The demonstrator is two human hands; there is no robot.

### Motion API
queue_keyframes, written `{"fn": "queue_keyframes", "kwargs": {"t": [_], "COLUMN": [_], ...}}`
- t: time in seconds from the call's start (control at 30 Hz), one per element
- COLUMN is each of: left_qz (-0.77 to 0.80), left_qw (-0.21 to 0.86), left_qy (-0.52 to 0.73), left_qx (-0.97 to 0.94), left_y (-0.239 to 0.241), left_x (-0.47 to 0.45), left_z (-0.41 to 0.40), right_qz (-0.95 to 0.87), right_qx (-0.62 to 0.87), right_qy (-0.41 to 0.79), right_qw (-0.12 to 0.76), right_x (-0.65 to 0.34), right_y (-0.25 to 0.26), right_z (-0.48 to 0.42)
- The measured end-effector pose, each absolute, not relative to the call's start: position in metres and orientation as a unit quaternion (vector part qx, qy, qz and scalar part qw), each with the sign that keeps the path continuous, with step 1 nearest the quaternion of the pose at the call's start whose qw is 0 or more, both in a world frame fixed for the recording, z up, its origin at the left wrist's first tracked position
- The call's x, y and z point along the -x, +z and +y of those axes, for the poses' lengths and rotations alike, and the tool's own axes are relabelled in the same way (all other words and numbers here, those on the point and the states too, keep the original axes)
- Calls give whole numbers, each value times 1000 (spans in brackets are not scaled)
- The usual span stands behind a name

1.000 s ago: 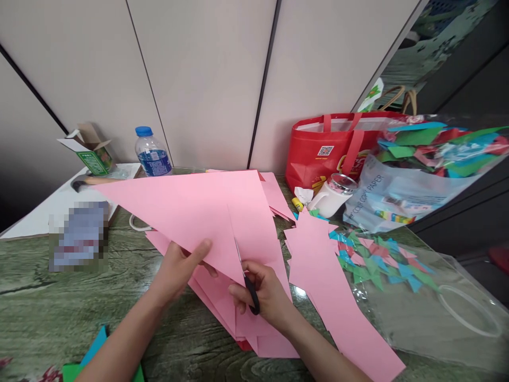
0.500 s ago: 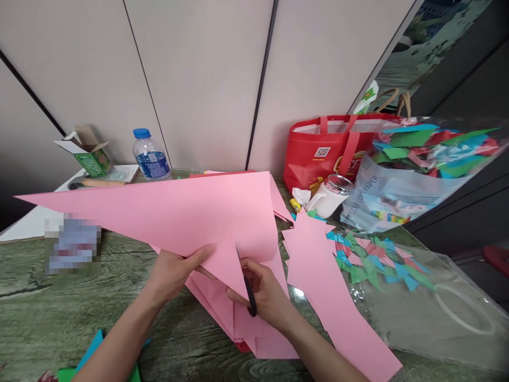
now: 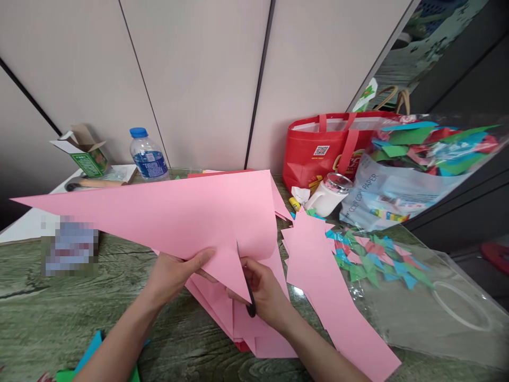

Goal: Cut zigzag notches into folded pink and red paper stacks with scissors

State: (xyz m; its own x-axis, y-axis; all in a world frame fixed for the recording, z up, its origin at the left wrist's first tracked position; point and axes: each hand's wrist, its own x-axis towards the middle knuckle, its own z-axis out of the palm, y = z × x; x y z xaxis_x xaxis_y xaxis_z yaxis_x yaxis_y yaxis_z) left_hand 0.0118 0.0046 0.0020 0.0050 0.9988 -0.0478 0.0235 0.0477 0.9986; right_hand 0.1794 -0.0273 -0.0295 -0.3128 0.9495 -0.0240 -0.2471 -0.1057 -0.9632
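A large pink paper sheet (image 3: pixel 191 212) with a long point to the left is held up over the table. My left hand (image 3: pixel 177 273) pinches its lower edge, thumb on top and fingers underneath. In my right hand (image 3: pixel 264 292) is a pair of scissors (image 3: pixel 250 305) with black handles; a blade sits in a cut running up into the sheet, and the paper right of the cut curls. Most of the scissors is hidden by paper and fingers. Below lie more folded pink sheets (image 3: pixel 270 339). Just right of my right hand are stacked pink cut pieces (image 3: pixel 318 260).
At the back stand a green box (image 3: pixel 91 161), a water bottle (image 3: pixel 150 159), a red bag (image 3: pixel 304 154) and a white mug (image 3: pixel 328 197). Plastic bags with coloured paper scraps (image 3: pixel 376 260) lie at right. Green and blue paper (image 3: pixel 89 353) lies front left.
The view has shifted very slightly. Both hands, the scissors and the pink sheet keep nearly the same positions, and the cut looks about the same length.
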Motion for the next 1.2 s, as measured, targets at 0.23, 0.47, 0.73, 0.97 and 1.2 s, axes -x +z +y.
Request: {"fn": "queue_keyframes", "kwargs": {"t": [0.23, 0.47, 0.73, 0.97, 1.2], "left_qz": [504, 501, 493, 493, 495], "left_qw": [538, 537, 555, 560, 569], "left_qy": [477, 474, 467, 468, 460], "left_qx": [-479, -486, -481, -473, -468], "left_y": [-1, -3, -3, -5, -2], "left_x": [-10, -9, -8, -8, -10], "left_z": [4, 4, 4, 5, 5], "right_qz": [-464, -469, -460, -451, -441], "right_qx": [367, 373, 370, 383, 381], "right_qy": [665, 663, 668, 671, 680], "right_qw": [455, 450, 453, 446, 446], "right_x": [-179, -178, -178, -177, -177], "right_y": [-29, -27, -32, -30, -33], "right_z": [-27, -27, -29, -28, -28]}}
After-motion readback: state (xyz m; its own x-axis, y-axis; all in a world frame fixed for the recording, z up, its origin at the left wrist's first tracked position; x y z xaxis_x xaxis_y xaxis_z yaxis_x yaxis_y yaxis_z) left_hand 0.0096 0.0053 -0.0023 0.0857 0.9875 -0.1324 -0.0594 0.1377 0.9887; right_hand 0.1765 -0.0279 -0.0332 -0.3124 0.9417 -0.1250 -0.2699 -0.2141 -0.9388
